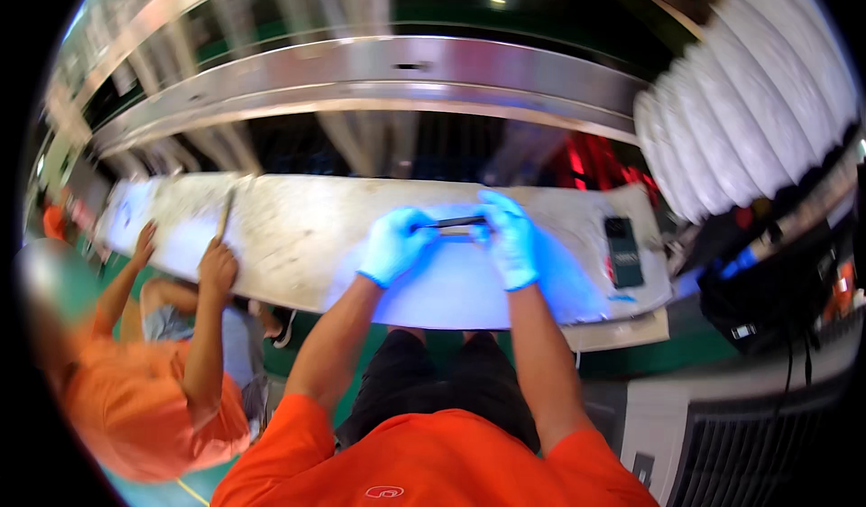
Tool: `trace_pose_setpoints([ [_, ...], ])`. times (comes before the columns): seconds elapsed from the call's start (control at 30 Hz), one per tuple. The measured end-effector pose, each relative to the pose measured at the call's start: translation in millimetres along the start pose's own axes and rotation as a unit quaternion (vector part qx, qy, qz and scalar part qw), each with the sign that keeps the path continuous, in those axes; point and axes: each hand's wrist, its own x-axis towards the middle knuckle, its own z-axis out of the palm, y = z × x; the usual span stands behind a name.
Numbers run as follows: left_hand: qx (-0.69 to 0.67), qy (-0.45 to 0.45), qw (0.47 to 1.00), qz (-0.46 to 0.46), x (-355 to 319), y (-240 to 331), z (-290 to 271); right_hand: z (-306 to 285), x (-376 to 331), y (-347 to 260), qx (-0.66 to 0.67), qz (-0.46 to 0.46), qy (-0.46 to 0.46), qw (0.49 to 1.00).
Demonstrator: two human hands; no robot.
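My left hand, in a pale blue glove, pinches one end of a slim dark bar. At its other end my right hand, gloved the same way, has its fingers closed on the bar. The bar is held roughly level over a worn whitish work surface, and blue light falls around both hands. A thin greyish strip shows just under the bar; I cannot make out whether it belongs to it.
On the right of the table lies a dark green flat box or phone-like thing. A ribbed white duct hangs at far right, above a black bag. A metal rail runs behind. At left sits a co-worker in orange, holding a stick-like tool.
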Motion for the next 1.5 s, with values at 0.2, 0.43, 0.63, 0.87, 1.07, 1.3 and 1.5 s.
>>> trace_pose_setpoints([
  [0.2, -0.016, 0.003, 1.000, -0.027, -3, -16, -4, -15, 7, 7, 0.047, -0.028, 0.034, 0.998],
  [0.43, -0.087, -0.025, 0.991, -0.096, -8, -17, -19, -10, 1, 13, 0.049, -0.034, -0.006, 0.998],
  [0.63, -0.063, 0.027, 0.998, -0.007, -8, -22, -15, -4, -7, 6, 0.059, -0.004, -0.003, 0.998],
  [0.87, -0.060, 0.023, 0.998, 0.001, -13, -27, -18, -3, -12, 14, 0.037, -0.004, 0.022, 0.999],
  [1.07, -0.135, 0.006, 0.989, -0.064, -11, -22, -25, -23, -5, 11, 0.089, -0.016, 0.014, 0.996],
  [1.3, -0.194, 0.008, 0.972, -0.132, -7, -46, -13, 6, -26, 13, -0.025, -0.011, -0.019, 0.999],
  [1.5, -0.342, 0.022, 0.921, -0.184, -5, -43, -23, 43, -40, 4, -0.349, 0.031, -0.088, 0.932],
])
